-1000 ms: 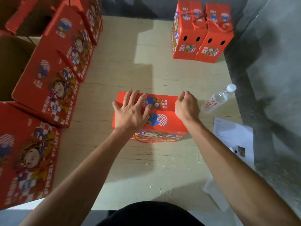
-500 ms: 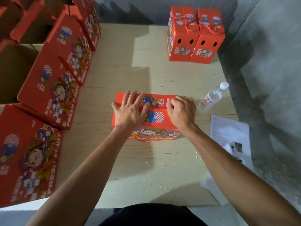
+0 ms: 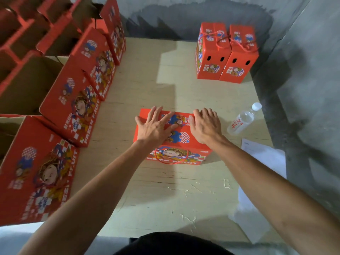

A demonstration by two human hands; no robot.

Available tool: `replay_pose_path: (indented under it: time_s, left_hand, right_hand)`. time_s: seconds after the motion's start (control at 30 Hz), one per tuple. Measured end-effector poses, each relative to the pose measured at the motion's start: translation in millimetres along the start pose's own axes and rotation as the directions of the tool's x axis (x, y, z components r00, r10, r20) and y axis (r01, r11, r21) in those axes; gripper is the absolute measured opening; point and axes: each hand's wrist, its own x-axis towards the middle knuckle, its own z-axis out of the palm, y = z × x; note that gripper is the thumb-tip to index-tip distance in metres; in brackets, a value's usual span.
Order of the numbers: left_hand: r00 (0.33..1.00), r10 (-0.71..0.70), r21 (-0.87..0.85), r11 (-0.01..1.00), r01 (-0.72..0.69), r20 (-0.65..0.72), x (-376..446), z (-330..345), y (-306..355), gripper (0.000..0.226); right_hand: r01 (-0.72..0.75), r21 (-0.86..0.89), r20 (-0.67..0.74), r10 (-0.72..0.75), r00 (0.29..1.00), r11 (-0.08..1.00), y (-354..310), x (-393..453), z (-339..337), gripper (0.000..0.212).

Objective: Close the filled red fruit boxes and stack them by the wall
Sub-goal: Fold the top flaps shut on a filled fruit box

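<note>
**Red fruit box under both hands, mid-desk**

- Item: red printed cardboard fruit box (image 3: 179, 142) with red cord handle, top flaps down, standing at the middle of the pale wooden desk (image 3: 165, 196).
- Left hand (image 3: 154, 127): fingers straight and spread, flat on the box's left top; grasping nothing.
- Right hand (image 3: 206, 126): fingers extended, slightly bent, pressing the right top; grasping nothing.
- Two closed red fruit boxes with tied cord handles (image 3: 227, 54): side by side at the far desk edge, by the grey wall (image 3: 303, 70).
- Row of open red fruit boxes (image 3: 73, 100): along the left.
- Clear plastic water bottle (image 3: 243, 119): lying just right of the box.
- White paper sheet (image 3: 265, 155): near the right edge.
</note>
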Motion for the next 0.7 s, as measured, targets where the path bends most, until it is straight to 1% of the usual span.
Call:
replay_pose_path:
  time_s: [0.07, 0.1, 0.13, 0.17, 0.2, 0.27, 0.3, 0.33, 0.37, 0.4, 0.43, 0.47, 0.5, 0.53, 0.57, 0.6, 0.63, 0.67, 0.7]
  left_hand:
    - [0.997, 0.075, 0.012, 0.997, -0.075, 0.022, 3.8, -5.3, -3.9, 0.074]
    - [0.996, 0.092, 0.01, 0.996, -0.092, 0.022, 5.0, -8.1, -2.9, 0.079]
    - [0.997, 0.076, 0.004, 0.997, -0.076, 0.001, 4.7, -9.9, 0.7, 0.085]
    - [0.999, 0.019, -0.013, 1.0, -0.019, -0.037, 2.9, -11.3, 6.4, 0.092]
    - [0.994, -0.073, -0.051, 0.996, 0.069, -0.08, -0.9, -11.4, 13.4, 0.101]
    - [0.949, -0.296, -0.191, 0.943, 0.273, -0.107, -14.4, -5.4, 29.9, 0.125]
    - [0.912, -0.401, -0.299, 0.883, 0.362, -0.083, -21.2, 1.8, 37.8, 0.134]
    - [0.871, -0.491, -0.443, 0.787, 0.429, -0.028, -27.6, 9.9, 45.3, 0.14]
    - [0.835, -0.546, -0.6, 0.647, 0.47, 0.065, -32.7, 16.1, 52.0, 0.143]
    - [0.814, -0.558, -0.728, 0.491, 0.479, 0.16, -35.2, 22.0, 57.1, 0.138]
    - [0.805, -0.544, -0.802, 0.358, 0.478, 0.237, -36.6, 26.4, 59.2, 0.123]
    - [0.813, -0.512, -0.842, 0.276, 0.463, 0.279, -38.1, 28.6, 57.8, 0.103]
    - [0.839, -0.46, -0.868, 0.24, 0.434, 0.292, -39.5, 29.1, 54.2, 0.088]
    - [0.876, -0.39, -0.898, 0.212, 0.387, 0.285, -41.1, 29.8, 49.2, 0.08]
    - [0.905, -0.314, -0.925, 0.156, 0.346, 0.286, -42.7, 30.1, 44.0, 0.078]
    - [0.927, -0.243, -0.947, 0.076, 0.312, 0.286, -45.1, 29.6, 39.9, 0.08]
    - [0.942, -0.19, -0.959, 0.016, 0.283, 0.275, -48.3, 28.1, 38.1, 0.083]
    - [0.953, -0.167, -0.967, -0.012, 0.255, 0.253, -51.0, 25.8, 38.2, 0.083]
    - [0.96, -0.159, -0.973, -0.015, 0.229, 0.229, -53.2, 24.1, 38.9, 0.082]
  right_hand:
    - [-0.066, -0.022, 0.038, 0.067, 0.997, 0.998, -4.3, -3.5, -3.9, 0.051]
    - [-0.114, -0.025, 0.058, 0.116, 0.992, 0.993, -6.2, -7.9, -5.9, 0.054]
    - [-0.17, -0.025, 0.074, 0.171, 0.982, 0.985, -8.0, -13.6, -7.6, 0.056]
    - [-0.228, -0.025, 0.1, 0.229, 0.968, 0.973, -9.8, -19.7, -9.7, 0.057]
    - [-0.282, -0.027, 0.125, 0.283, 0.951, 0.959, -11.1, -25.8, -12.7, 0.058]
    - [-0.362, -0.041, 0.163, 0.363, 0.917, 0.931, -10.9, -38.3, -16.8, 0.06]
    - [-0.382, -0.046, 0.175, 0.384, 0.907, 0.923, -11.1, -45.7, -19.1, 0.06]
    - [-0.388, -0.028, 0.181, 0.386, 0.904, 0.921, -11.2, -54.8, -21.4, 0.06]
    - [-0.379, -0.003, 0.17, 0.374, 0.912, 0.926, -10.7, -64.4, -23.2, 0.061]
    - [-0.355, 0.006, 0.156, 0.35, 0.924, 0.935, -9.2, -73.1, -21.8, 0.061]
    - [-0.331, 0.018, 0.196, 0.321, 0.927, 0.944, -7.5, -79.8, -18.6, 0.062]
    - [-0.333, 0.057, 0.266, 0.307, 0.914, 0.941, -5.3, -84.0, -15.2, 0.066]
    - [-0.382, 0.119, 0.338, 0.325, 0.884, 0.916, -2.6, -84.7, -11.0, 0.072]
    - [-0.463, 0.18, 0.408, 0.362, 0.838, 0.868, -0.2, -83.6, -7.2, 0.08]
    - [-0.538, 0.22, 0.496, 0.381, 0.78, 0.814, 0.9, -80.2, -5.2, 0.086]
    - [-0.59, 0.258, 0.568, 0.374, 0.733, 0.765, 0.5, -76.8, -3.7, 0.092]
    - [-0.637, 0.303, 0.613, 0.367, 0.7, 0.709, -1.5, -74.8, -2.1, 0.096]
    - [-0.681, 0.344, 0.641, 0.368, 0.674, 0.647, -3.4, -74.1, -0.7, 0.098]
    - [-0.714, 0.381, 0.647, 0.382, 0.66, 0.588, -4.8, -74.8, 1.6, 0.098]
